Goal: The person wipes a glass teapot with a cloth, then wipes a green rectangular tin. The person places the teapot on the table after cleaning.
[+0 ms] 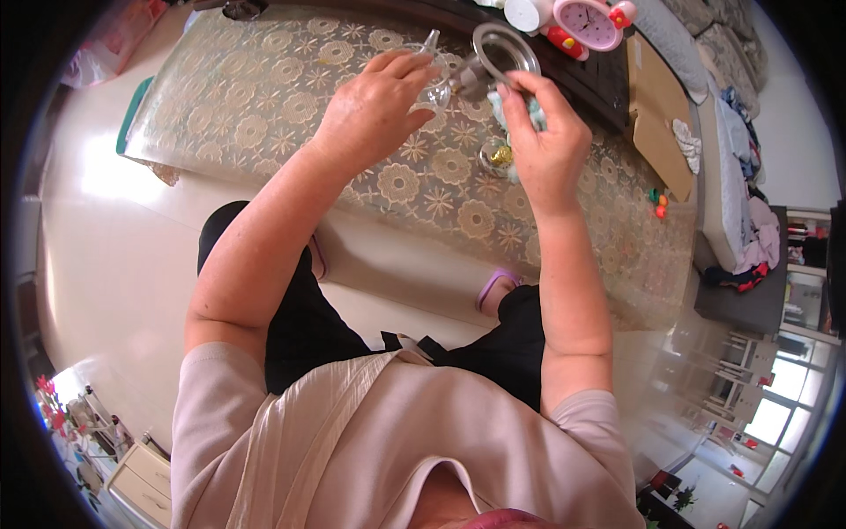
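My right hand [545, 135] pinches the rim of a round steel-rimmed vessel [481, 56], which looks like a tea infuser. It is tilted above the table, its blurred body pointing left. Over a clear glass vessel with a spout [431, 41], probably a teapot, my left hand [380, 109] lies with its thumb apart from the fingers. The fingers hide much of the glass, so their grip is unclear. Below the infuser, a pale teal cloth [499, 109] is partly covered by my right hand. Beside that hand sits a clear round container [490, 157] with something gold in it.
The table [284, 99] has a flowered cloth under clear plastic. At its far side stand a pink alarm clock [587, 25] and a white cylindrical container [525, 13]. An opened cardboard box [661, 119] and small orange and green pieces [659, 203] lie to the right.
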{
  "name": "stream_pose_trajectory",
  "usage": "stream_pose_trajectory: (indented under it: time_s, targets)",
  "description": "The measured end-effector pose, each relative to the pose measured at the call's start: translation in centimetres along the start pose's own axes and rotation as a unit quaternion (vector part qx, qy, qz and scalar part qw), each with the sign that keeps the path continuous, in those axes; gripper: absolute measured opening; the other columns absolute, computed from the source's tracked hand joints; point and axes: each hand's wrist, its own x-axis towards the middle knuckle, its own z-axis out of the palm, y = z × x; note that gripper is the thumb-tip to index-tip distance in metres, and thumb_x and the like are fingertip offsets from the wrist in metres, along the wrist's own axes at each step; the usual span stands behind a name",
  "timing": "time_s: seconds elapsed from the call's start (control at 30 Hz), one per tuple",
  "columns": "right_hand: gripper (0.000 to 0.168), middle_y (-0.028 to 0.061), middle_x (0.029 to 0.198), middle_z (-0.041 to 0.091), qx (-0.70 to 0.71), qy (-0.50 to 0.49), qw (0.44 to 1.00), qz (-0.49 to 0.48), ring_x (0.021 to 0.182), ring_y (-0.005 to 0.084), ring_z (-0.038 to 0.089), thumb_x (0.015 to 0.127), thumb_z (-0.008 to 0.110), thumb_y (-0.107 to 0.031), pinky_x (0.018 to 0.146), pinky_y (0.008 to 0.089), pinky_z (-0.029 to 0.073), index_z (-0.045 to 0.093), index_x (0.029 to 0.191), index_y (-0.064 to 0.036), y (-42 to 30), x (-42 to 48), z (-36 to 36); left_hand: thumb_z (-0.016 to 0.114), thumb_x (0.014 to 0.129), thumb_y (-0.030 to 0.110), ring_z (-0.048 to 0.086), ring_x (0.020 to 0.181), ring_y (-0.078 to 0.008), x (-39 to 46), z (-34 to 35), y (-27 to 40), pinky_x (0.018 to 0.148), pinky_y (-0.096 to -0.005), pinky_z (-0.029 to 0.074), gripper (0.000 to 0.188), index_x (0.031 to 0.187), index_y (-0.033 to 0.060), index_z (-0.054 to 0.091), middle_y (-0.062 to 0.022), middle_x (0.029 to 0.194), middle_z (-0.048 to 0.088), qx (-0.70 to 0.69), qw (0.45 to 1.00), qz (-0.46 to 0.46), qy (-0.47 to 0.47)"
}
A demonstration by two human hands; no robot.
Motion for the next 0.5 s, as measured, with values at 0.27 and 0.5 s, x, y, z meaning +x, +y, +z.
stream_pose_trajectory:
  time_s: [0.27, 0.5]
  targets:
    - [0.015, 0.0125, 0.077, 0.068, 0.037, -0.085, 0.995, 0.029, 0.065, 0.0276, 0.065, 0.085, 0.069, -0.016, 0.058, 0.0332, 0.049, 0.068, 0.097, -0.007, 0.4, 2.0, 4.5, 0.077, 0.074, 0.047, 0.038, 0.135, -0.0364, -1.3, 0.1, -1.3, 0.108, -0.0432, 0.037, 0.106, 0.151, 0.0062, 0.018, -0.0214, 0.148, 0.037, -0.082, 0.981, -0.166, -0.065]
    - [0.019, 0.0109, 0.083, 0.064, -0.018, -0.192, 0.979, 0.069, 0.071, 0.0287, 0.063, 0.083, 0.07, -0.022, 0.063, 0.0386, 0.048, 0.073, 0.098, -0.011, 0.9, 1.1, 5.6, 0.078, 0.072, 0.049, 0.042, 0.133, -0.0372, -1.1, 0.0, -1.8, 0.107, -0.0439, 0.039, 0.112, 0.152, 0.007, 0.013, -0.0236, 0.146, 0.039, -0.11, 0.972, -0.18, -0.104]
